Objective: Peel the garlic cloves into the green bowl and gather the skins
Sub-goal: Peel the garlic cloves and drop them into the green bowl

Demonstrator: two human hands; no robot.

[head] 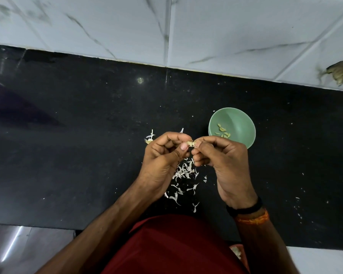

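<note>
Red cloth of the person's shirt [178, 246] fills the bottom centre of the frame, both forearms reaching up from it. On the right wrist sit a black band [246, 209] and an orange thread [253, 218]. At mid-frame the two hands meet: the left hand [162, 157] and the right hand [224, 161] both pinch one small garlic clove [191, 143] between thumbs and fingertips, fingers curled tight, held above the black counter [87, 145]. Just right of the hands, and slightly higher in the frame, stands the green bowl [238, 118], a few peeled cloves [223, 132] lying inside. Below the hands, white skins [183, 175] lie scattered on the counter, more bits just left of the left hand. Across the top runs a white marbled tile wall [226, 26].
</note>
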